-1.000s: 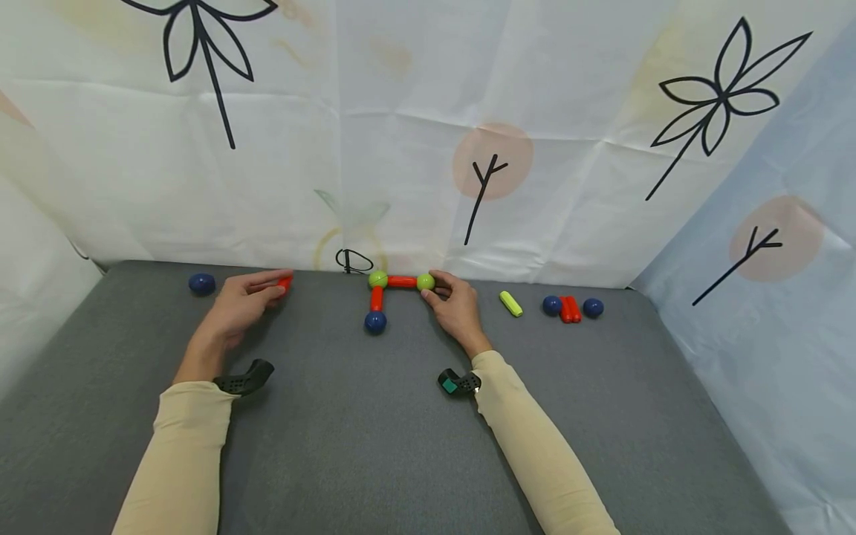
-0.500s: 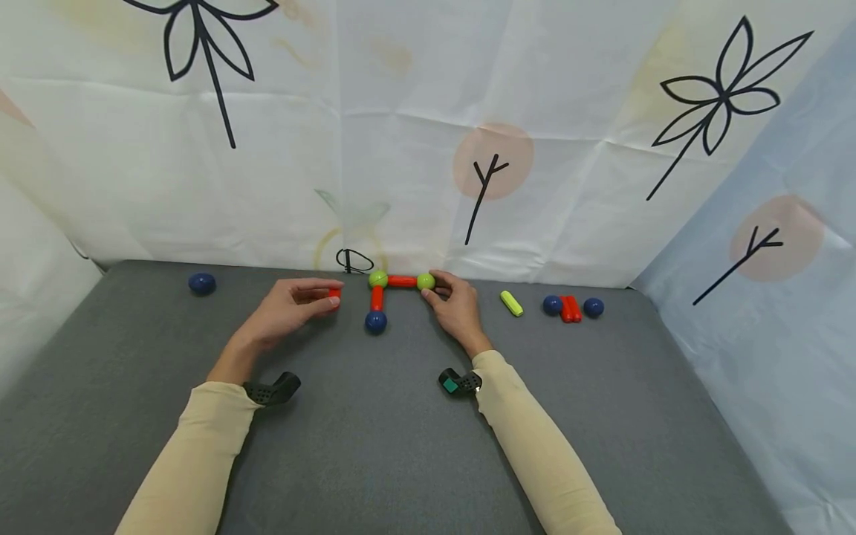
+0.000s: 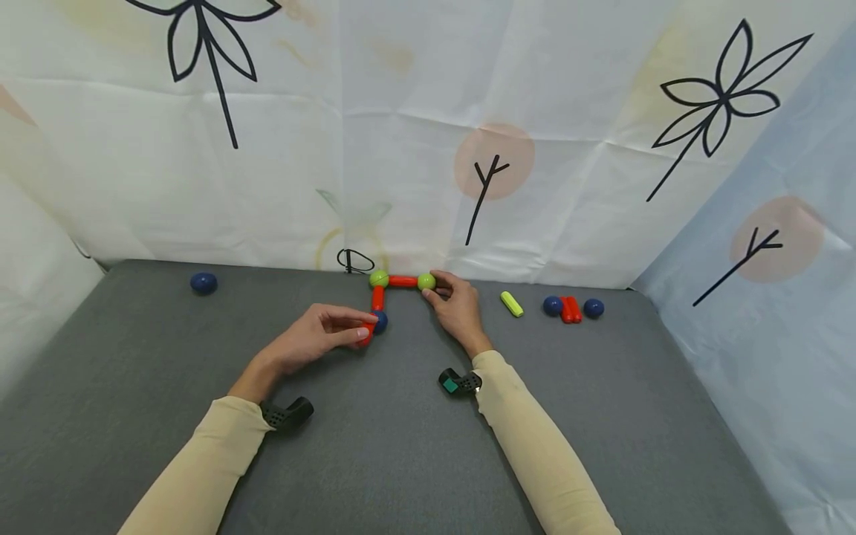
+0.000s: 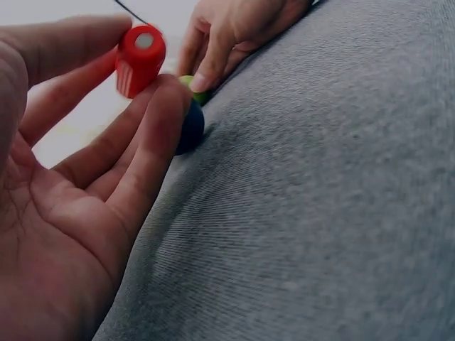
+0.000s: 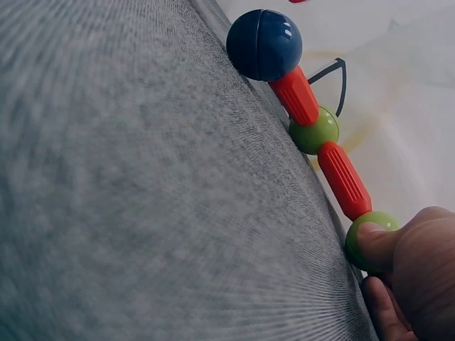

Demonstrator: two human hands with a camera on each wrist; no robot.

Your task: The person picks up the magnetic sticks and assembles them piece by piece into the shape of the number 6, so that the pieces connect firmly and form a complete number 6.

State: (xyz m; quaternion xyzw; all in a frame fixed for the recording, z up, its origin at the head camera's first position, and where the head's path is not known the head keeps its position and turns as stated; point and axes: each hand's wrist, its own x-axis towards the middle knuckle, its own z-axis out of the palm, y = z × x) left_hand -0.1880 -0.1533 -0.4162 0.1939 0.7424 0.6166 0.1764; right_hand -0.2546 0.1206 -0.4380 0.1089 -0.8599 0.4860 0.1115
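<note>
Between thumb and fingertips my left hand (image 3: 319, 336) pinches a short red rod (image 4: 140, 62), one end of which shows a pale round tip in the left wrist view. In the head view that rod overlaps the blue ball (image 5: 264, 45) at the near end of an L-shaped construction. A red rod (image 5: 295, 96) links this blue ball to a green corner ball (image 5: 314, 131). From the corner a second red rod (image 5: 344, 180) runs right to a green end ball (image 5: 370, 240). My right hand (image 3: 458, 310) grips that end ball with thumb and fingers.
A lone blue ball (image 3: 203, 283) lies at the back left. Right of my right hand are a yellow-green rod (image 3: 511, 304), a blue ball (image 3: 552, 305), two red rods (image 3: 571, 309) and another blue ball (image 3: 593, 308). A printed cloth (image 3: 414, 148) hangs behind the grey surface (image 3: 401, 446).
My left hand has carried the red rod rightward and towards me, from the left side to the construction's blue ball. The right hand stays on the green end ball.
</note>
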